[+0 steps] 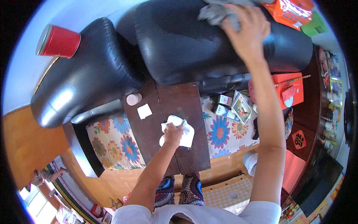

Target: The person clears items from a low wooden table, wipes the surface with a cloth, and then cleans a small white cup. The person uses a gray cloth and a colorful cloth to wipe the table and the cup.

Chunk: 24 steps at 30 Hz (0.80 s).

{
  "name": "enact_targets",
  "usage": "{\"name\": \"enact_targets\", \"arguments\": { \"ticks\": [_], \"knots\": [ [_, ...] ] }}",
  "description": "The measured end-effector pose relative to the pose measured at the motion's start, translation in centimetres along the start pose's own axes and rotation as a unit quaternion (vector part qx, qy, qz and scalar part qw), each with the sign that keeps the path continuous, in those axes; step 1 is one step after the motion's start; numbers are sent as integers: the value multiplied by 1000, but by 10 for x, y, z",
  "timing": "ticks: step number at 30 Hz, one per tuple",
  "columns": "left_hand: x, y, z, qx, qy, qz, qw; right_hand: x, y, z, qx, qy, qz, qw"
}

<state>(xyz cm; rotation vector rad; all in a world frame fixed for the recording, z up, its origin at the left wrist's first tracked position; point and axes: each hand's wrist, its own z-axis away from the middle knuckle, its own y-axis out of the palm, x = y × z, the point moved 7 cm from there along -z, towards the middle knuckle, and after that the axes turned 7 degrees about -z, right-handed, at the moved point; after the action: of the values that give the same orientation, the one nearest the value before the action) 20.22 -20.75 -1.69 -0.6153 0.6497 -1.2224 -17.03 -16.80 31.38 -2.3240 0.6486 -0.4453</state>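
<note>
My left hand (173,135) is closed on a crumpled white cloth (187,138), which lies partly spread on the dark wooden table (192,160) in front of me. At full stretch, my right hand (249,28) is up at the top of the black leather sofa (179,41). Its fingers are bent round a crumpled grey cloth (212,14), and some of the fingertips are hidden. On the table, past my left hand, are a small white square (144,111) and a pale pinkish round container (134,99).
Floral fabric (220,132) flanks the table, with small boxes (225,100) and a picture card (241,108) at right. A red box (289,89) stands beyond my right arm. Orange packaging (289,13) rests by my right hand; a red tin (61,42) sits far left.
</note>
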Motion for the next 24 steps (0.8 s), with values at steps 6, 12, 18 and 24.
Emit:
{"name": "enact_targets", "arguments": {
  "ticks": [6,12,18,24],
  "knots": [
    [-2,9,-7,-22,-3,6,1000,-4,62,-55,59,222,19,973],
    [1,4,2,-27,-11,20,999,83,96,-37,104,61,-99,988],
    [-1,14,-4,-17,-19,-1,1000,0,11,50,54,45,-28,997],
    [-5,3,-5,-61,-23,-18,998,5,70,-17,53,163,-61,983]
  ]
}}
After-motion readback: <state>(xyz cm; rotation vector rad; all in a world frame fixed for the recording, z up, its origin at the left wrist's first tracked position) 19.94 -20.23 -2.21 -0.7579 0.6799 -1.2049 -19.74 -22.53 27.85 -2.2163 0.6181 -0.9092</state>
